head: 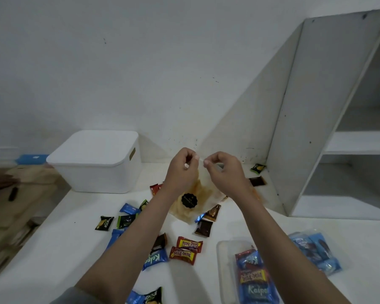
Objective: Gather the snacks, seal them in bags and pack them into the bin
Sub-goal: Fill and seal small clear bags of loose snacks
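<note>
You hold the clear bag (pixel 199 194) up by its top edge, left hand (pixel 181 170) and right hand (pixel 224 170) pinching it close together, likely to press the seal; it hangs above the loose snacks (pixel 185 250), the lidded bin (pixel 97 161) behind-left.

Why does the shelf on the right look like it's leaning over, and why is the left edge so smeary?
Head view: the wide-angle lens bends straight lines, so the white shelf unit slants. The far left edge is blurred. Lighting is soft and dim, with faint shadows beside the white bin. The hands and the clear bag they pinch are fairly sharp.
</note>
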{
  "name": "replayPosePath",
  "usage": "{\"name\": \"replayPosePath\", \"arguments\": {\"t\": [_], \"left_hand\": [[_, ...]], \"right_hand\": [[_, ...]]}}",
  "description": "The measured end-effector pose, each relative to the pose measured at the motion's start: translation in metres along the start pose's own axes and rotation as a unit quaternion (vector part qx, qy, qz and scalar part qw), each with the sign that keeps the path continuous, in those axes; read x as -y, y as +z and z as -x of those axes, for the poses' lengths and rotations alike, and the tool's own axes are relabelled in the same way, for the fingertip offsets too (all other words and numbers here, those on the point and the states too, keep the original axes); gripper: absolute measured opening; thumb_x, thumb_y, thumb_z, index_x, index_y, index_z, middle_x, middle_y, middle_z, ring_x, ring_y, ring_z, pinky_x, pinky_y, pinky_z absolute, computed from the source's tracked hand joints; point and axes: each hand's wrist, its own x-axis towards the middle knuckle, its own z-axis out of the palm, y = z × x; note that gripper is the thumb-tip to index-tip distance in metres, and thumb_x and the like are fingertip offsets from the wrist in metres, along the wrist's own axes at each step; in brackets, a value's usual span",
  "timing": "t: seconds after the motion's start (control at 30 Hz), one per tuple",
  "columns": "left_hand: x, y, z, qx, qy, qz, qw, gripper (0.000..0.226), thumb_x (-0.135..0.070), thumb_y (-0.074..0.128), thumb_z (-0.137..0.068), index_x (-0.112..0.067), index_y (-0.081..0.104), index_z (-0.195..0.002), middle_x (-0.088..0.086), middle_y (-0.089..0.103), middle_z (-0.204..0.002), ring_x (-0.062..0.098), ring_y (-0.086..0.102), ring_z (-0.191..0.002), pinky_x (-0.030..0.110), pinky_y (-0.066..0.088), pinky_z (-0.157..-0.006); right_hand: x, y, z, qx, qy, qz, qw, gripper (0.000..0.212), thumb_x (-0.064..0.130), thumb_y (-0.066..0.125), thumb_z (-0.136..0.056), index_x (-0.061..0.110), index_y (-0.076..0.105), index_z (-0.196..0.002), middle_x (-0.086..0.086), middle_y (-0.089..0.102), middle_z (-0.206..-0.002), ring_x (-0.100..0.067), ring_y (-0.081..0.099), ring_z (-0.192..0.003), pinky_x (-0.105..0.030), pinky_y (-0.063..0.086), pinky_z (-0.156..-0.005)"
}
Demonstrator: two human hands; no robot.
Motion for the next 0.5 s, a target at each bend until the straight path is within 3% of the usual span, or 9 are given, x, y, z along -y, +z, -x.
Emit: {"name": "replayPosePath", "arguments": {"t": [0.33,0.5], "left_hand": [[0.001,0.005,-0.006,0.004,-0.005,-0.008,1.0,0.008,-0.014,0.05,-0.095,-0.01,0.055,-0.091,-0.007,0.054,-0.08,0.001,0.049,-0.07,0.008,0.041,-0.062],[0.003,0.007,-0.01,0.023,-0.015,0.013,1.0,0.01,-0.014,0.052,-0.094,-0.008,0.059,-0.091,-0.007,0.056,-0.078,-0.001,0.051,-0.068,0.014,0.044,-0.065]], "right_hand": [[-0.003,0.0,-0.012,0.025,-0.016,0.007,1.0,0.01,0.022,0.06,-0.09,0.016,0.059,-0.082,0.007,0.06,-0.081,-0.004,0.055,-0.078,-0.009,0.036,-0.063],[-0.005,-0.003,-0.013,0.026,-0.029,0.021,0.999,0.01,0.019,0.059,-0.09,0.016,0.057,-0.081,0.003,0.061,-0.082,-0.014,0.058,-0.08,-0.024,0.043,-0.065]]}}
